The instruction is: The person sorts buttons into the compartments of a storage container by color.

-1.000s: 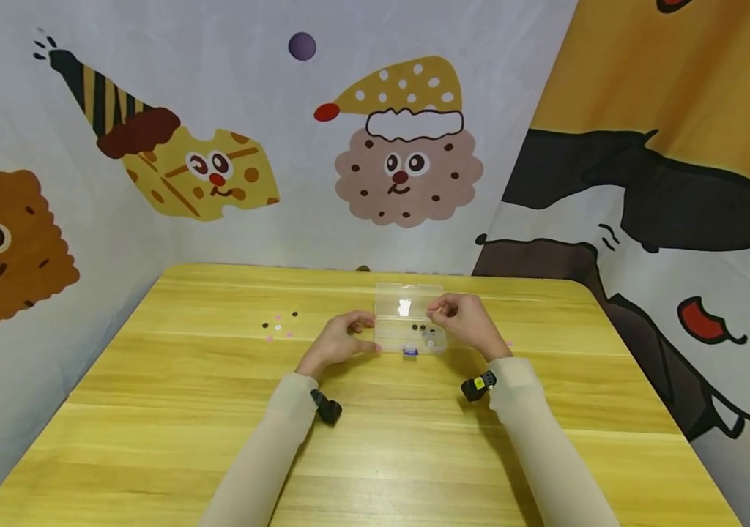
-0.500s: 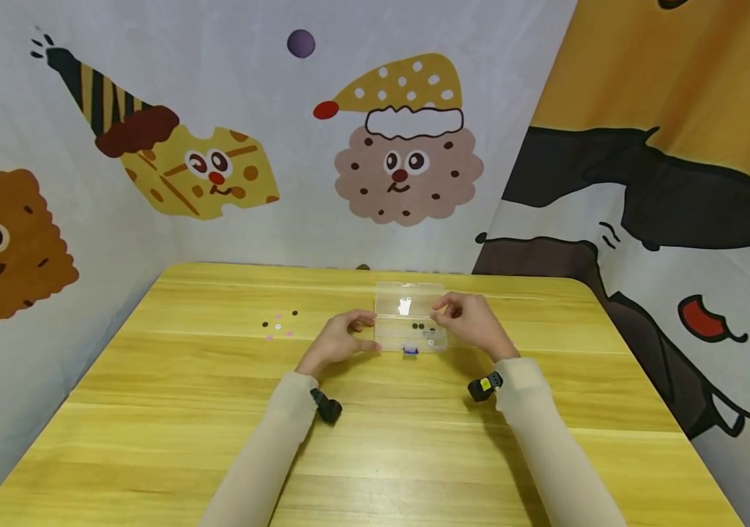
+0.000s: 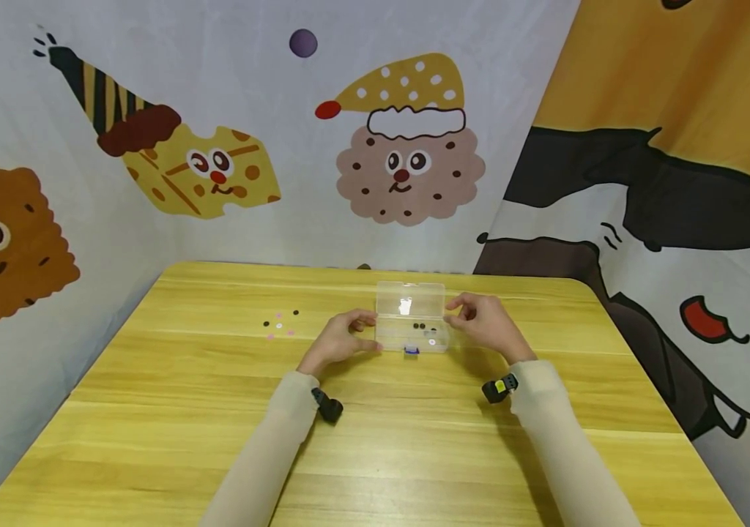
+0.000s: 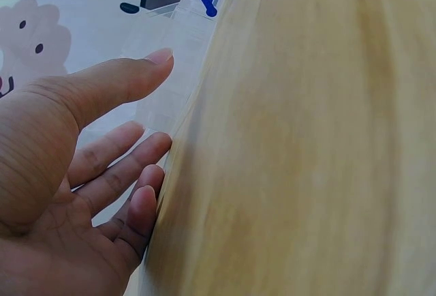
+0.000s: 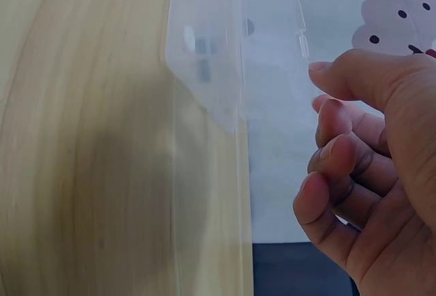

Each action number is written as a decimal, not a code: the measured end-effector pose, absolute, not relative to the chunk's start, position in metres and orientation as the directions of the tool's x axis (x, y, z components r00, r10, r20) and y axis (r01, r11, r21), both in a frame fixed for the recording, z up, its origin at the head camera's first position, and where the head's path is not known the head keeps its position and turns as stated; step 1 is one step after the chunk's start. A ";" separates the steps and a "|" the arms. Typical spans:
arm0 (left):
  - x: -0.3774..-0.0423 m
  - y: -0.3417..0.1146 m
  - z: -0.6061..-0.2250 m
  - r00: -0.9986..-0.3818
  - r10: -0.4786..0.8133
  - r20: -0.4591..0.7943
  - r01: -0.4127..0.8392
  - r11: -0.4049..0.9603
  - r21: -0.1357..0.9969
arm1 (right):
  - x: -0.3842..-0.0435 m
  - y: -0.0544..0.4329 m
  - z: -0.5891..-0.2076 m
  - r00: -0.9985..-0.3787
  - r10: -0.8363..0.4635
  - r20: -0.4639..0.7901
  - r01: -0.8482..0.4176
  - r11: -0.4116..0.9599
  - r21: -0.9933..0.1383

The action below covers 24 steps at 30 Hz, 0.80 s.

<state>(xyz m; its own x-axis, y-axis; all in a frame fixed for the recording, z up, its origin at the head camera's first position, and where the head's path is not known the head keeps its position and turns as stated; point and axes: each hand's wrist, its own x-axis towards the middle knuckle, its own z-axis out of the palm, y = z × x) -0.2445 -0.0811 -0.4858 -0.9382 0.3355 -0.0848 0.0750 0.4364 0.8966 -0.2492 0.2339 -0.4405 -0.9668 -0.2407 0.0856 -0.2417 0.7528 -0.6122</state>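
A clear plastic compartment box (image 3: pixel 391 337) stands with its lid (image 3: pixel 391 296) raised at the back of the table. Small black discs (image 3: pixel 419 326) and a white ring-like piece (image 3: pixel 432 342) lie inside it. A blue latch (image 3: pixel 411 350) hangs at its front edge. My left hand (image 3: pixel 338 341) holds the box's left end, thumb at the front corner and fingers farther back. Just off the right end is my right hand (image 3: pixel 487 322), its fingers loosely bent, thumb and forefinger apart. Nothing shows between them in the right wrist view.
Several small black, white and pink pieces (image 3: pixel 279 326) lie scattered on the wooden table (image 3: pixel 217 410) left of the box. A cloth with cartoon prints (image 3: pixel 236 241) hangs behind the table's back edge.
My right hand has moved right, from over the box's right part to beside its right end, and its thumb and forefinger have parted. The left hand and box have stayed put.
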 end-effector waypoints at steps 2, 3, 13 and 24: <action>-0.245 -0.081 -0.486 -0.938 0.336 -0.082 0.077 0.436 0.897 | -0.248 0.237 -0.440 -0.966 -0.243 0.090 -0.247 0.756 -0.607; -0.245 -0.081 -0.486 -0.938 0.336 -0.081 0.078 0.435 0.897 | -0.248 0.239 -0.440 -0.966 -0.244 0.092 -0.248 0.756 -0.605; -0.244 -0.081 -0.487 -0.937 0.342 -0.078 0.084 0.433 0.898 | -0.244 0.258 -0.442 -0.968 -0.236 0.082 -0.238 0.769 -0.593; -0.244 -0.081 -0.486 -0.938 0.338 -0.081 0.077 0.429 0.900 | -0.240 0.280 -0.442 -0.976 -0.210 0.060 -0.205 0.790 -0.577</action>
